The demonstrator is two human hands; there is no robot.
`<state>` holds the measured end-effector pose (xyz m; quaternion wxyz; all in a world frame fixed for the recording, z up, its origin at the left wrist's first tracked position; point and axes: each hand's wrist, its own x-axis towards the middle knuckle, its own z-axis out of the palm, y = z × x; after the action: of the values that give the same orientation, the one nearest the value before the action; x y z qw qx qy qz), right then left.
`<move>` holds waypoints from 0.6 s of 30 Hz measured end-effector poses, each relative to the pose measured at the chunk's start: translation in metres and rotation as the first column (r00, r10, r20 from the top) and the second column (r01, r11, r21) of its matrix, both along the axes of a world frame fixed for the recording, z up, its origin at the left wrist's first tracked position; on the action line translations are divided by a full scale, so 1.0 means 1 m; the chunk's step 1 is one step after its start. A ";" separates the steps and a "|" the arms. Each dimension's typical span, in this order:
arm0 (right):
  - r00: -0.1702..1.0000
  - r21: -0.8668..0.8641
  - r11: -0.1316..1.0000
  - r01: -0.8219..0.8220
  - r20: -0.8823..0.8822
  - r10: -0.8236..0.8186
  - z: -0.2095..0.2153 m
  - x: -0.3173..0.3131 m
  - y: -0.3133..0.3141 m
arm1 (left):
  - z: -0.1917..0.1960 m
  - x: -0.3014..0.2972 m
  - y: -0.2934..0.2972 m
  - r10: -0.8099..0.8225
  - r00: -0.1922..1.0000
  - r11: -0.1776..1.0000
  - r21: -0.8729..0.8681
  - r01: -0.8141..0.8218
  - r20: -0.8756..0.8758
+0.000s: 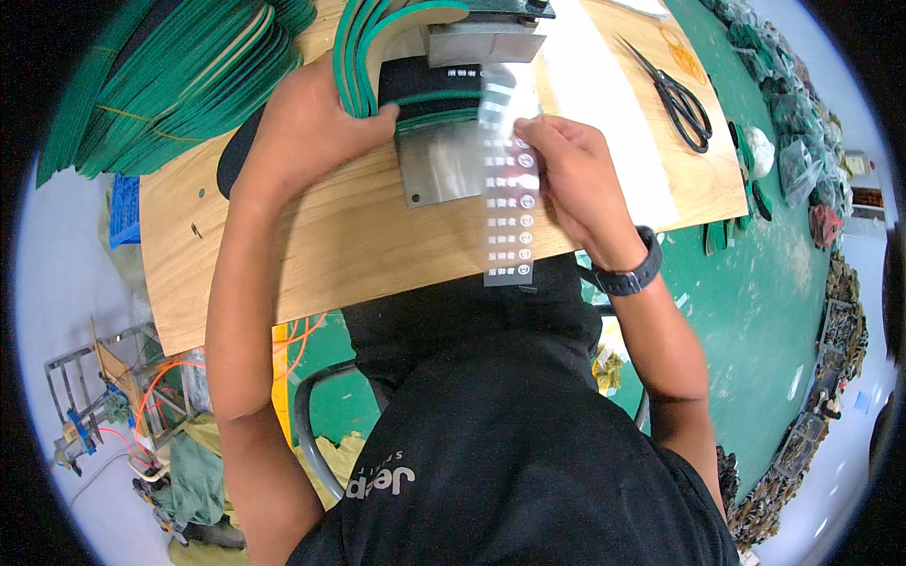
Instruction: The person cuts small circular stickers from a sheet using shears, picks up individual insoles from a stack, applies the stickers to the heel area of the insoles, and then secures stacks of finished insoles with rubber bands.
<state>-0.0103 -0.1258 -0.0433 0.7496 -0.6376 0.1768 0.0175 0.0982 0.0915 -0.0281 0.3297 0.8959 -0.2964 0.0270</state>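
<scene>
My left hand grips a bundle of green-edged flat insoles that stand on edge beside a black and green piece lying on a metal plate. A metal press head sits just above that piece. My right hand pinches a long clear strip of small printed labels, which hangs down over the plate and past the front edge of the wooden table.
A big stack of green insoles fills the table's far left. Black scissors lie at the far right. A blue crate stands left of the table. Bags and dark parts crowd the green floor on the right.
</scene>
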 end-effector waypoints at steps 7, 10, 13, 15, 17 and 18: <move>0.997 0.005 0.997 -0.074 -0.026 0.074 0.007 0.004 -0.003 | 0.009 0.003 0.012 0.063 0.987 0.930 -0.349 -0.113 -0.151; 0.984 -0.024 0.984 -0.176 -0.030 0.175 0.003 0.023 -0.005 | 0.011 0.002 0.012 0.039 0.988 0.898 -0.429 -0.101 -0.150; 0.985 -0.033 0.985 -0.172 -0.039 0.171 0.001 0.030 -0.002 | 0.008 0.005 0.016 0.018 0.989 0.883 -0.462 -0.085 -0.147; 0.984 -0.047 0.983 -0.177 -0.041 0.175 0.001 0.028 -0.003 | 0.006 0.007 0.017 0.042 0.990 0.897 -0.432 -0.099 -0.138; 0.983 -0.051 0.982 -0.183 -0.040 0.181 0.001 0.027 -0.003 | 0.006 0.007 0.017 0.065 0.988 0.900 -0.420 -0.119 -0.141; 0.984 -0.051 0.983 -0.175 -0.042 0.173 0.001 0.026 -0.003 | 0.006 0.006 0.017 0.075 0.987 0.901 -0.414 -0.129 -0.143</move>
<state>0.0161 -0.1283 -0.0428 0.7242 -0.6702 0.1347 0.0901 0.1047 0.1089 -0.0225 0.5312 0.8179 -0.2151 0.0522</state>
